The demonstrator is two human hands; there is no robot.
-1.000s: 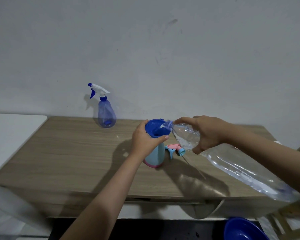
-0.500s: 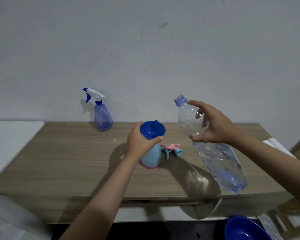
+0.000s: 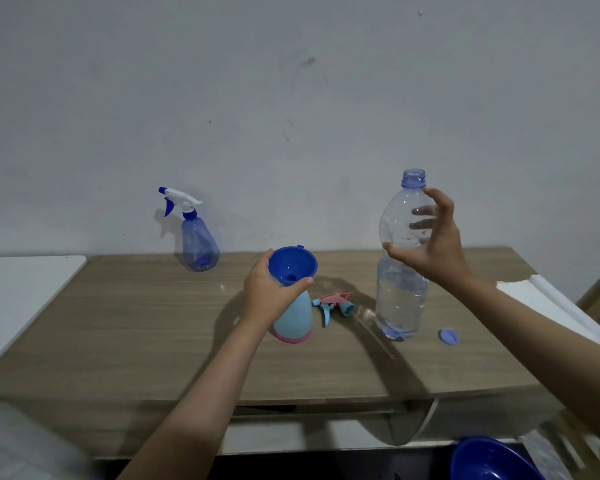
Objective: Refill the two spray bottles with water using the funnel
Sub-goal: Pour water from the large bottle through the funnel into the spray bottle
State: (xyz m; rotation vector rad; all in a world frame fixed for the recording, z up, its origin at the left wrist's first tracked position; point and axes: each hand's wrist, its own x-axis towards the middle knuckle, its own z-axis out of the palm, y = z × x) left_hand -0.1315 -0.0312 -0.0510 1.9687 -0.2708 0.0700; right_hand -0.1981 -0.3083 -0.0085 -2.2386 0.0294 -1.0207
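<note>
A light-blue spray bottle (image 3: 293, 320) with a pink base stands mid-table, a blue funnel (image 3: 291, 266) seated in its open neck. My left hand (image 3: 267, 292) grips the bottle's neck just under the funnel. Its pink and blue trigger head (image 3: 333, 303) lies on the table beside it. To the right, a clear water bottle (image 3: 400, 299) stands upright and uncapped on the table, partly filled. My right hand (image 3: 437, 247) curls round its upper part, thumb in front and fingers behind. A blue translucent spray bottle (image 3: 198, 244) with its white trigger on stands at the back left.
The wooden table (image 3: 136, 341) stands against a grey wall. A small blue cap (image 3: 448, 336) lies right of the water bottle. A white surface (image 3: 21, 289) adjoins the table's left end, a white object (image 3: 551, 306) its right. A blue bowl (image 3: 489, 459) sits below the front edge.
My right hand tipped the water bottle up from pouring into the funnel, swung it right and stood it upright on the table. My left hand stayed on the light-blue bottle.
</note>
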